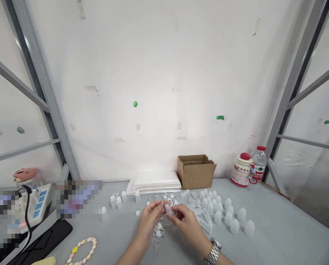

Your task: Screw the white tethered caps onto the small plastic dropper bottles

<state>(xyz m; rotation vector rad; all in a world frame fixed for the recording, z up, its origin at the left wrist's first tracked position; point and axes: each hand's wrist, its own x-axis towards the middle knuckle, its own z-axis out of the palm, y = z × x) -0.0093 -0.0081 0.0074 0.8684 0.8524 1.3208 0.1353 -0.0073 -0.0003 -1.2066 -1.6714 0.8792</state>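
Above the middle of the table, my right hand (185,217) grips a small translucent plastic bottle (169,210) between thumb and fingers, the bottle tilted. My left hand (152,215) is pinched closed at the bottle's upper end; what lies between its fingertips is too small to make out. Beneath and around both hands are loose white caps with straps (158,231). To the right stand several frosted bottles (234,226) without caps, and long clear plastic pieces (204,222) lie beside my right hand. Several capped bottles (113,201) stand to the left.
A stack of white sheets or envelopes (156,182) and an open cardboard box (197,175) are against the wall. A decorated jar (240,171) and a water bottle (258,165) stand at the back right. At left are a black phone (53,235), beaded bracelet (81,250) and power strip (38,209).
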